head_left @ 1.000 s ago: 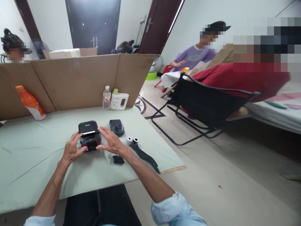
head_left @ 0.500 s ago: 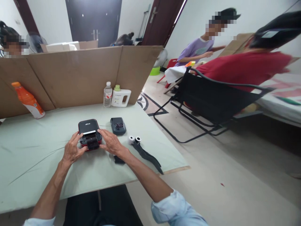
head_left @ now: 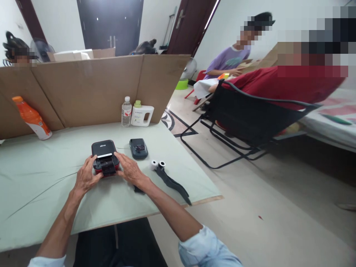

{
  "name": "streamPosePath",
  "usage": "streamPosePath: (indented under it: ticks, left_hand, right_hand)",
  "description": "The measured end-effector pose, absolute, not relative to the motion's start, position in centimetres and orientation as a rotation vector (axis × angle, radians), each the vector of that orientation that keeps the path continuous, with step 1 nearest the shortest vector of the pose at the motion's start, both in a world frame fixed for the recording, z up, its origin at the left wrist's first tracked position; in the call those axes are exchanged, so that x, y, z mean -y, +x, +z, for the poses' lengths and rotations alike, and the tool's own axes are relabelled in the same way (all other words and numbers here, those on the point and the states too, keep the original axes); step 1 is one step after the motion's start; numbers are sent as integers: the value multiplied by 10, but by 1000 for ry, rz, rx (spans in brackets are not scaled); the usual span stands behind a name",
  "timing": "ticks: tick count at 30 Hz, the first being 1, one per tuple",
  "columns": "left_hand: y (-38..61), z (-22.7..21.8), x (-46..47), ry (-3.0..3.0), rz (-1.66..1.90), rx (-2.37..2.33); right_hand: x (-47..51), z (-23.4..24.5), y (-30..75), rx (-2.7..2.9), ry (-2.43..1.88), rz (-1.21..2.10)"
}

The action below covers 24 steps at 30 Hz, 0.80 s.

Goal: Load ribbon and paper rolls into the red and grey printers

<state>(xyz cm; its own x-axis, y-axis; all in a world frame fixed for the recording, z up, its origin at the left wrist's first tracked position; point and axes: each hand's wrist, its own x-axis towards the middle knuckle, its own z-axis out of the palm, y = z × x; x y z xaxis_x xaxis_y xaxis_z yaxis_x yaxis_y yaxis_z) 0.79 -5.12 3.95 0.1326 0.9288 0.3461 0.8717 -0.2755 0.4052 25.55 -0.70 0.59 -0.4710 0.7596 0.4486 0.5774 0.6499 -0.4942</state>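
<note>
A small black label printer [head_left: 103, 148] with a red lower rim lies on the table, a dark glossy strip hanging over its front. My left hand [head_left: 85, 175] grips its left side, thumb at the front edge. On the opposite side my right hand [head_left: 130, 170] holds it in the same way, fingers along the edge. Just right of the printer sits a second dark compact device [head_left: 138, 148]. Closer to me are two small rolls [head_left: 158, 165] with a long black ribbon [head_left: 174, 183] trailing from them. A black piece [head_left: 138, 189] is partly hidden under my right forearm.
A cardboard screen [head_left: 102, 89] closes off the far side of the pale green table [head_left: 41, 204]. Before it stand an orange bottle [head_left: 32, 118], a water bottle [head_left: 126, 112] and a white jug [head_left: 142, 115]. People sit at right, near a black folding chair [head_left: 250, 115].
Both hands keep their hold on the printer, which stays in place. The view shifts slightly. At the right, the person in purple has lowered an arm.
</note>
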Motion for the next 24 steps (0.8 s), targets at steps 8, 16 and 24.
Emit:
streamPosePath:
  ticks: [8,16,24]
  left_hand:
    - [5,39,49,2249,809,-1791]
    - [12,30,51,2166,890,-1710]
    - [-51,40,65,2127,984,-1752]
  right_hand:
    - [10,11,251,2205,-1069,490]
    - [25,4,243,2055,-1091,758]
    - [22,13,179,2108,-1032,721]
